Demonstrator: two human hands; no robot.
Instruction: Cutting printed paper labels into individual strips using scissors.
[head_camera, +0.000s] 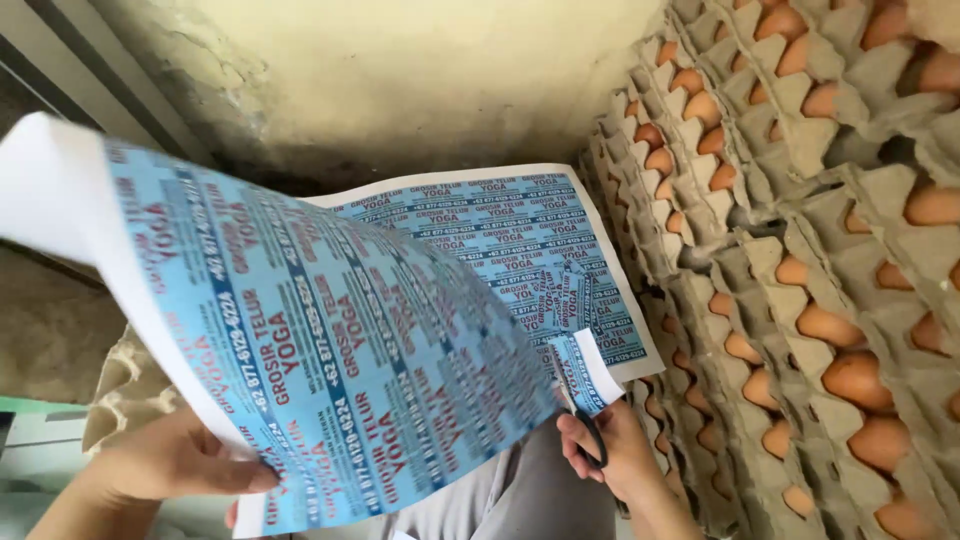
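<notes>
Blue printed paper, a large label sheet with a white border, fills the middle of my view, bowed up and sagging over my lap. My left hand pinches its lower left corner, thumb on top and the other fingers hidden beneath. My right hand has its fingers through the dark handles of a pair of scissors, closed round them; the blades run up into the sheet's right edge, where a narrow strip curls away. I cannot tell how far the blades are parted.

A second sheet of the same print lies flat beyond, toward the stained wall. Grey pulp egg trays filled with brown eggs are stacked just beside it on the right.

Handling, as I judge it: the sheet is light, thin and floppy, likely to crease or tear if pulled hard. Best held near the edge close to the cut, kept taut. The eggs nearby are fragile.
</notes>
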